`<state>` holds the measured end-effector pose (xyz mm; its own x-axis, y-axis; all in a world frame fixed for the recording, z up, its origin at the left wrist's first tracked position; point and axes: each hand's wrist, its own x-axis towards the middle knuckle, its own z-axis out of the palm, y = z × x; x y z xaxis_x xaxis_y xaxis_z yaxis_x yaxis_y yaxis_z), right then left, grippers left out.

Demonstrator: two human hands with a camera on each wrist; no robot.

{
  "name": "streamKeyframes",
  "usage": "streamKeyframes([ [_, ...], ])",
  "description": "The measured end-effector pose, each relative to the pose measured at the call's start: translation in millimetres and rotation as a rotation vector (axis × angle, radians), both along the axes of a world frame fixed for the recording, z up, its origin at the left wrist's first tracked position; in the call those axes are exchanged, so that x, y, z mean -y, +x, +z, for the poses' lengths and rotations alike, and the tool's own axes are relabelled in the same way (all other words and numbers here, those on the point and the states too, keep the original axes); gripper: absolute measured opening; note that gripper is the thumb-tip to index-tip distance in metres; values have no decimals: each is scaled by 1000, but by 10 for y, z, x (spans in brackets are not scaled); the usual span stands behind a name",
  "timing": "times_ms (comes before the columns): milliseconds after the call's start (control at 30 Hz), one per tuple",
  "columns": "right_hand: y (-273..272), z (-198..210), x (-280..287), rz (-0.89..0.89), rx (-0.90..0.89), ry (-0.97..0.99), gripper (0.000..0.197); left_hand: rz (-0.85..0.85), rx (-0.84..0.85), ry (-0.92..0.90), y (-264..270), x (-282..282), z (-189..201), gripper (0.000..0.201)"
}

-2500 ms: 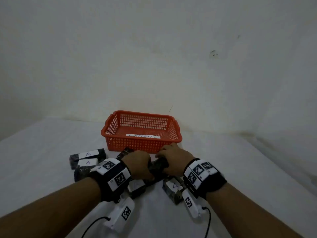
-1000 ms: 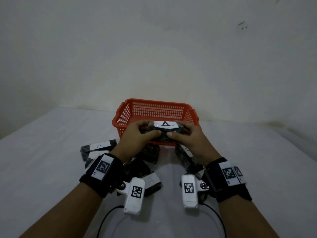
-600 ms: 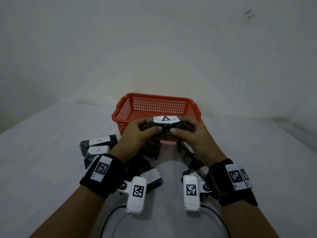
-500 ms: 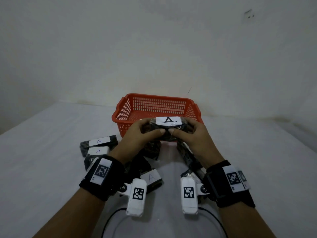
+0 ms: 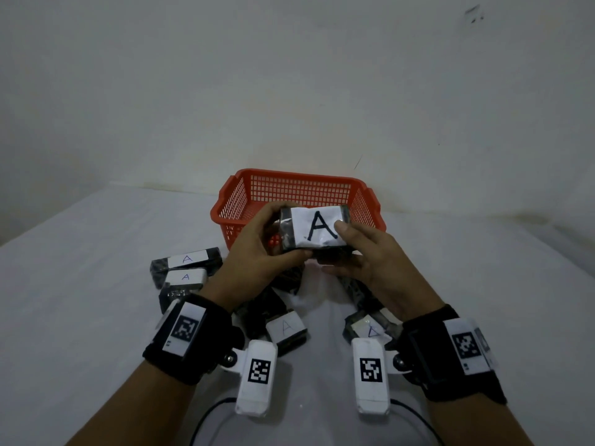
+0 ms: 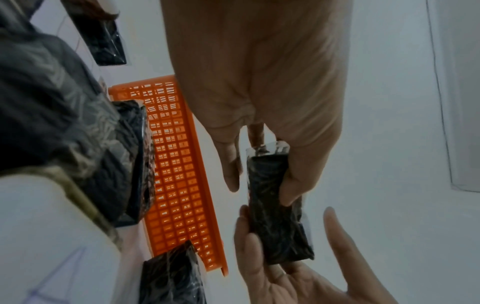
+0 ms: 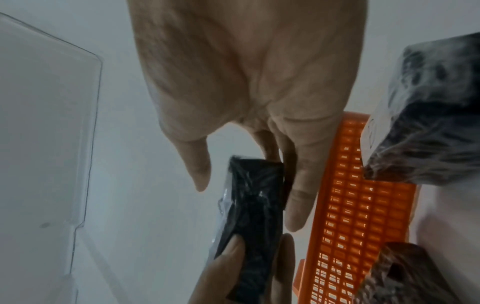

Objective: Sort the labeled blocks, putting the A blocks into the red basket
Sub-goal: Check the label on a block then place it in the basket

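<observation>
While both hands (image 5: 317,262) grasp an A block (image 5: 314,231), white tabletop (image 5: 80,284), bare wall (image 5: 289,75) behind.

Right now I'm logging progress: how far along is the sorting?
Early. The red basket shows no block inside. Left hand and right hand hold one A block before it. At least four labeled blocks wait on the table.

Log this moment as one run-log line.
left hand: holds A block | right hand: holds same block | block: raised before red basket | other blocks: on table
</observation>
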<state>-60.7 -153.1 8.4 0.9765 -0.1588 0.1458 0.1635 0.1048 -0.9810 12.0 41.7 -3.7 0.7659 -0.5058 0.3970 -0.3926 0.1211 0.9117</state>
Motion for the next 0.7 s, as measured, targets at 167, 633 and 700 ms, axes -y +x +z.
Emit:
streamKeyframes([
  [167, -6, -89, 20, -132, 45, -18, 29, -74, -141, -13, -80, 31, -5, 72],
  [633, -41, -118, -22, -151, 124, -158, 32, 19, -99, -78, -101, 45, -54, 35],
  [700, -35, -126, -17, -126, 99, -187, 35, 36, -108, -94, -86, 33, -57, 34],
])
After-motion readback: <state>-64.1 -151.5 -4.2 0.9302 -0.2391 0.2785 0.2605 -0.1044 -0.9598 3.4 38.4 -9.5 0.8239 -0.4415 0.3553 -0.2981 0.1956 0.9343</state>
